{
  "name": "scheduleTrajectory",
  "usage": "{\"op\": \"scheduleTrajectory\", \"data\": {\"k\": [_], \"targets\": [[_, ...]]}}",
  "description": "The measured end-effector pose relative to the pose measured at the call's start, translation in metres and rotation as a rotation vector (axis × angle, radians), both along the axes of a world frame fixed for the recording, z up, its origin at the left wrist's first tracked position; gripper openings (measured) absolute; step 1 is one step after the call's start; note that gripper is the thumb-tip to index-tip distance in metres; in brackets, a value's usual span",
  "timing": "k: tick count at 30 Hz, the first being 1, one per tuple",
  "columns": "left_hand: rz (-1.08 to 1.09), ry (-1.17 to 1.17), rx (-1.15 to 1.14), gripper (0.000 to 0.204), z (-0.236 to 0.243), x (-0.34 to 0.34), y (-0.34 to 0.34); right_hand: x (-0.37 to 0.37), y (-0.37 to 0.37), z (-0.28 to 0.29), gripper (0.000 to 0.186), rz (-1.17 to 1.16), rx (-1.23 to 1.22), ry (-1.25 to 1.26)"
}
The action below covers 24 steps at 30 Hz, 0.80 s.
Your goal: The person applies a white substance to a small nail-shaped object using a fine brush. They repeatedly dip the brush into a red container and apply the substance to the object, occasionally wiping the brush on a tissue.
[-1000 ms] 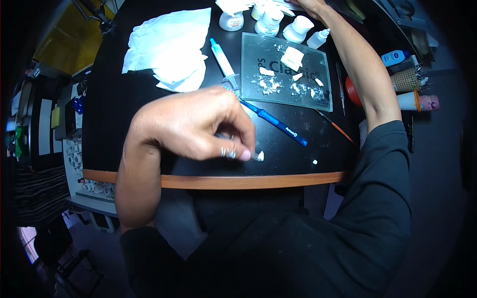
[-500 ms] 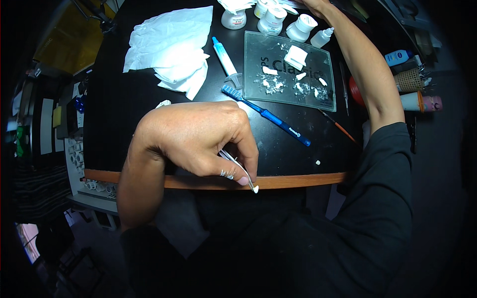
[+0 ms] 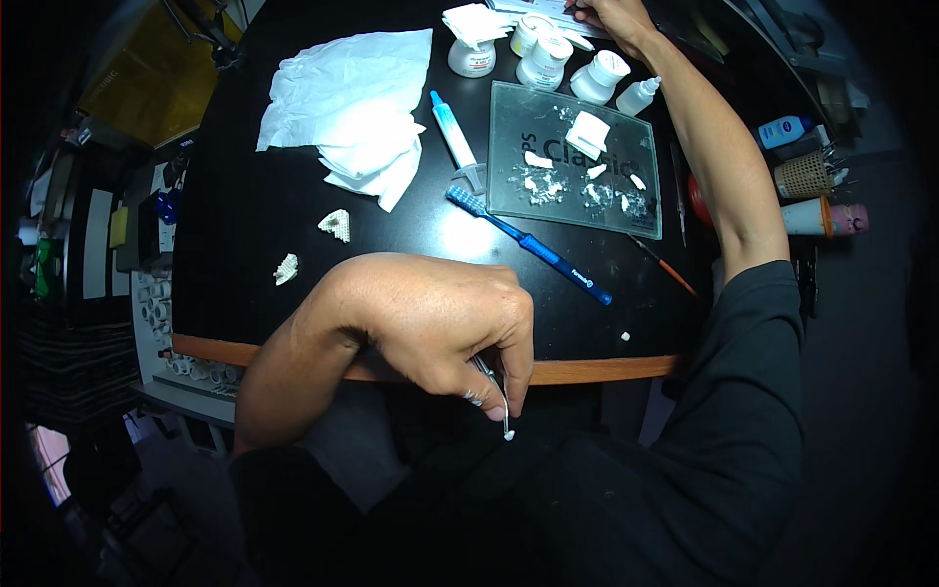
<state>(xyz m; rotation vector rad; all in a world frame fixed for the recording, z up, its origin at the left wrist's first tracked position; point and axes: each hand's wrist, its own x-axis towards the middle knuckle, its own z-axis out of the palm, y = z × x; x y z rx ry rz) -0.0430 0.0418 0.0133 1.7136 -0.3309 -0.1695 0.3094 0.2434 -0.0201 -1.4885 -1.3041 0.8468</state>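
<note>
My left hand is bent down over the table's near edge, thumb and fingers closed on metal tweezers. A small white tooth crown sits at their tip, in front of my dark shirt. My right hand is at the far edge of view, beside a whitish flat pad or tray. Its fingers pinch a thin dark stick, mostly hidden. Two plaster model pieces lie left of my left hand. A blue toothbrush lies beyond it.
A glass slab with white powder and chips lies right of centre, behind it white jars and a dropper bottle. A syringe and white tissue are further left. An orange-handled brush and small white bit lie right.
My left hand has moved down and slightly right with the tweezers and crown, baring the plaster pieces. The view has shifted, so more of my right hand shows.
</note>
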Motion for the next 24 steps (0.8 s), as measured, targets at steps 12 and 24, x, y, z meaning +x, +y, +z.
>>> {"op": "scheduleTrajectory", "data": {"k": [12,24], "targets": [[0.076,0.021,0.017,0.016,-0.0025,-0.0010,0.0058,-0.0014,0.0014,-0.0003,0.014,0.002,0.020,-0.117],[0.098,0.056,0.014,0.016,-0.0035,-0.0012,0.0073,-0.0006,0.0020,-0.0032,0.012,-0.013,0.077,-0.231]]}}
